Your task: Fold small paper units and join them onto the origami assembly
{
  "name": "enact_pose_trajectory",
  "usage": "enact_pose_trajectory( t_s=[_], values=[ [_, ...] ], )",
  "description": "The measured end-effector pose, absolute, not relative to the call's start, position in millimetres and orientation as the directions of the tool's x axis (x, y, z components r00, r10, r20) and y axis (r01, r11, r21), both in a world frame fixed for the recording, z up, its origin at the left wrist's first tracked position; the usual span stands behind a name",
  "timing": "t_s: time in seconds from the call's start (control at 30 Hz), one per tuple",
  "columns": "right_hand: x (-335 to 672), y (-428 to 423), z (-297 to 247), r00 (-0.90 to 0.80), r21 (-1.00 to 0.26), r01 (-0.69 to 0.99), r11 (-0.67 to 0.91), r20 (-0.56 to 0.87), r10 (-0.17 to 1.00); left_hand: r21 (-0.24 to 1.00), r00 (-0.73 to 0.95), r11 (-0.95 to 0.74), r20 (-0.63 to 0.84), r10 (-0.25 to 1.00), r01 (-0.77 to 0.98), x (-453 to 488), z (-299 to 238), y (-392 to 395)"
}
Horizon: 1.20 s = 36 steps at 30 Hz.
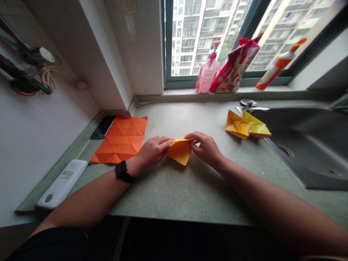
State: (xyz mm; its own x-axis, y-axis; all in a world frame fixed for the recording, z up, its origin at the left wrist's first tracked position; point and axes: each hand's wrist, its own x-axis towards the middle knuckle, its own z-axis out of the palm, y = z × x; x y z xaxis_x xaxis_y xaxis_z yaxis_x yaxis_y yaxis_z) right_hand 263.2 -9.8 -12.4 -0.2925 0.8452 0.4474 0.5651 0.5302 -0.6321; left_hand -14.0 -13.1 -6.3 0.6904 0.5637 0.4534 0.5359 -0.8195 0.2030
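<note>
A folded piece of yellow-orange paper [179,150] lies on the grey-green counter [174,188] in front of me. My left hand [153,150], with a black watch on its wrist, pinches the paper's left edge. My right hand [205,146] pinches its upper right edge. Both hands have their fingers closed on the paper. The paper's lower corner points toward me.
An orange creased sheet [121,139] lies at the left, with a black phone [102,127] beside it and a white remote-like device [62,185] nearer. Two folded yellow paper pieces [246,126] sit by the sink [307,145]. Scissors [248,105], bottles and a pouch [233,69] stand at the window.
</note>
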Motion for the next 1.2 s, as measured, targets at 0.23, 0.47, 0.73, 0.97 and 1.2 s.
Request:
enact_pose_trajectory(
  t_s=[0.23,0.47,0.73,0.97,1.2],
  values=[
    [279.1,2.9,-13.1,-0.513,-0.533,0.547,0.646,0.396,0.762,0.182,0.768,-0.828,0.313,0.559,0.530,-19.8,-2.5,-12.9],
    [294.3,11.4,-7.1,-0.739,-0.387,0.507,0.770,0.265,0.619,0.232,0.789,-0.814,0.211,0.577,0.533,-23.6,4.1,-17.1],
    [276.0,-2.4,1.2,-0.650,-0.295,0.680,0.671,0.181,0.738,0.348,0.670,-0.706,0.237,0.703,0.617,-2.9,-6.7,-18.2],
    [267.7,-13.1,-1.7,-0.609,-0.164,0.761,0.627,0.152,0.779,0.280,0.653,-0.664,0.143,0.743,0.694,12.3,-9.1,-31.4],
    [269.8,-10.8,-15.7,-0.604,-0.121,0.776,0.619,0.144,0.784,0.182,0.618,-0.599,-0.071,0.783,0.780,14.9,-12.5,-30.8]
  ],
)
